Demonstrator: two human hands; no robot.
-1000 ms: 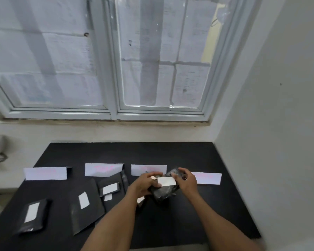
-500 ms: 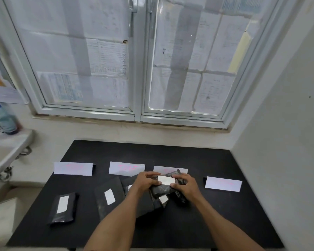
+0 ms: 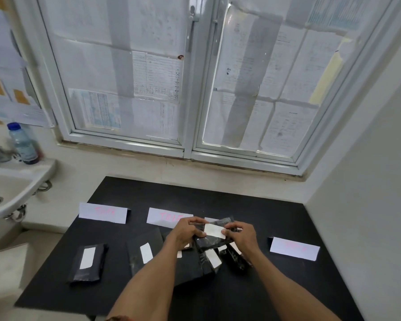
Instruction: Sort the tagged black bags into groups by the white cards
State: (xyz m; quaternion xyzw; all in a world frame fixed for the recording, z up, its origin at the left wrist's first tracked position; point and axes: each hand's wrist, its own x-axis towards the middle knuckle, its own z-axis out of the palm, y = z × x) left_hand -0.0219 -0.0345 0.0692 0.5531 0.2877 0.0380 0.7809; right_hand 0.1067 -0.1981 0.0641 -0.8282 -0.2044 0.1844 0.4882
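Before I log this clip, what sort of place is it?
Likely a small back room or washroom corner used for sorting: a white sink with a bottle on its ledge, a window papered over with sheets, a black table.

Black bag [image 3: 210, 239] with white tag held above pile [image 3: 214, 258]; two bags [image 3: 88, 261] lay left; white cards [image 3: 103, 212] stood behind.

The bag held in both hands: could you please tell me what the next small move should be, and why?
Probably carry the bag toward whichever of the cards matches its tag. The left hand and right hand grip it, tag up, above the unsorted pile; two bags already lie before the left two. The tag is unreadable here, so I cannot tell which card.
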